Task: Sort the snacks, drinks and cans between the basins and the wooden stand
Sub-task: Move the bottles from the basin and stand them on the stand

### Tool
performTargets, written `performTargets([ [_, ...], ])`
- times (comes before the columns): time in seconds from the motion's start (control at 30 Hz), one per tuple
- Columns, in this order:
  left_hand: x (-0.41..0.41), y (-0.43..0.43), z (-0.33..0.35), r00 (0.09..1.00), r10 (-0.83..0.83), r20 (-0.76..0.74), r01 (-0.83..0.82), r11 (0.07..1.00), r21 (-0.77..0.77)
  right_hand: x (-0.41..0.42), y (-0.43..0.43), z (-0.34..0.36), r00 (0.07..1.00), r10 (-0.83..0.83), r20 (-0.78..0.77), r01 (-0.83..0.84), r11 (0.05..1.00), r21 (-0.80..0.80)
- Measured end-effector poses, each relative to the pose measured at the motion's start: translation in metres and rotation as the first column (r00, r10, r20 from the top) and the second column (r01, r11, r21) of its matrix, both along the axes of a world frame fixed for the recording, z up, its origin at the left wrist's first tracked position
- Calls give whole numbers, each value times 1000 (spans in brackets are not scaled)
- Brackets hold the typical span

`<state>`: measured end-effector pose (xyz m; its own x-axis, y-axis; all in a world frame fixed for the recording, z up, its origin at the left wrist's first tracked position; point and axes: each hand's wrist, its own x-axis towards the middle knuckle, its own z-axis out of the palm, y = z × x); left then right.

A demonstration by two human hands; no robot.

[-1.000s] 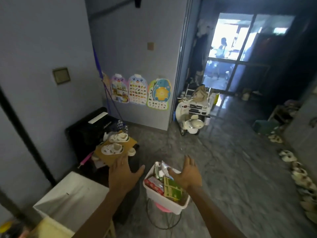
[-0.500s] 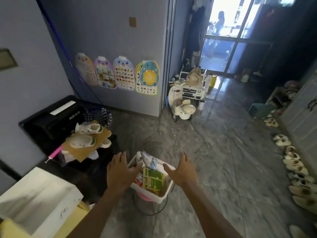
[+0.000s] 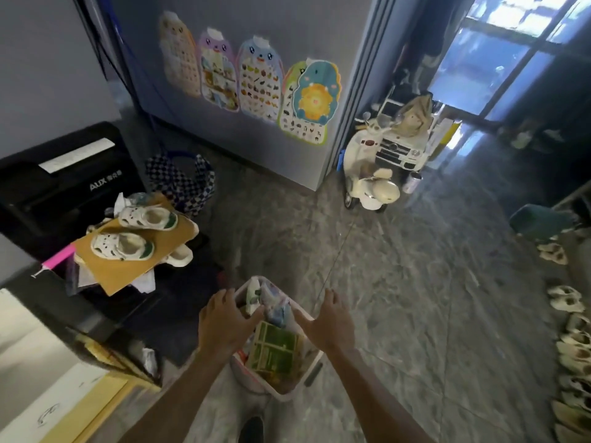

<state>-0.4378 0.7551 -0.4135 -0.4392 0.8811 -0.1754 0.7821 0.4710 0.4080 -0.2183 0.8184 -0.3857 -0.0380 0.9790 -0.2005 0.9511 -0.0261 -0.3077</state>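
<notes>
1. Two bare hands frame one white basin (image 3: 281, 393) low in the middle of the room, heaped with snack packets.
2. Left hand (image 3: 224, 324) hovers at the basin's left rim, fingers spread and loosely bent, gripping nothing. Whether it touches the rim, I cannot tell.
3. Right hand (image 3: 331, 324) is just beside the right rim, fingers straight and apart, thumb pointing in at the packets.
4. Risk: the basin seems to perch on something narrow and blurred beneath. A lift from one side alone would likely tip it and spill packets onto the stone floor (image 3: 399, 282).
5. Risk: the tall pouches (image 3: 271, 302) at the far end stand above the rim, so a brushing wrist could knock them out.
6. Counts, left to right:
   - one black appliance (image 3: 64, 183)
   - three white sandals (image 3: 147, 217) on one cardboard sheet (image 3: 118, 273)
   - one checkered bag (image 3: 179, 180)
   - four animal wall charts (image 3: 259, 84)
   - one flat green packet (image 3: 275, 350) in the basin
   - one toy scooter (image 3: 367, 183)
   - one toy car (image 3: 399, 148)
   - slippers (image 3: 566, 302) lining the right edge, too blurred to count
</notes>
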Motion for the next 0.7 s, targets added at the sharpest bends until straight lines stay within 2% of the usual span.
performTargets([
  [0.2,-8,39,-48,985,161,62,-152,980,-125,-34,72,-41,989,144,8,-142,979,-146],
  [0.33,-12,66,-103,951,304,49,-293,943,-156,-69,127,-82,955,296,-20,-291,924,-248],
  [0.53,5,97,-176,878,459,137,-430,882,-195,-124,190,-199,888,458,-32,-445,842,-306],
  [0.6,11,103,-209,831,513,216,-468,854,-225,-139,205,-239,881,472,-18,-451,829,-332],
  [0.7,17,110,-261,813,508,285,-438,856,-274,-157,218,-294,883,470,-10,-442,822,-361],
])
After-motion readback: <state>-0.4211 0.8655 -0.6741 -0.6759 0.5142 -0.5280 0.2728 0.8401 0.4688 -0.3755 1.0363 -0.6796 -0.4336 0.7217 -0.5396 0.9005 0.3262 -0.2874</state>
